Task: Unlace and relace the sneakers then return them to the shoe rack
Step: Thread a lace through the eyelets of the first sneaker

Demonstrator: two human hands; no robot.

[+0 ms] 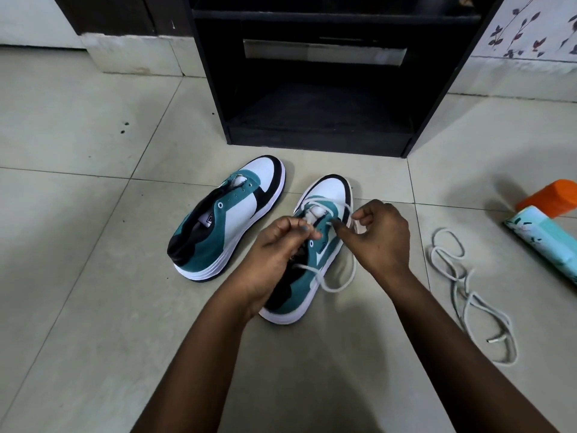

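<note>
Hands at the right sneaker (315, 245): left hand (274, 245) and right hand (377, 237) each pinch its lace (338, 284). Keep both ends even, flat, snug through every eyelet.

Loose lace (468, 295) litters right floor (78, 214).

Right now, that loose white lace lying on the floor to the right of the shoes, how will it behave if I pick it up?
The loose lace lies in slack, tangled loops on the tiles, so it is probably floppy and would dangle and swing when lifted. It looks thin, so likely very light. Its loops cross each other, so it may come up knotted rather than straight.
</note>
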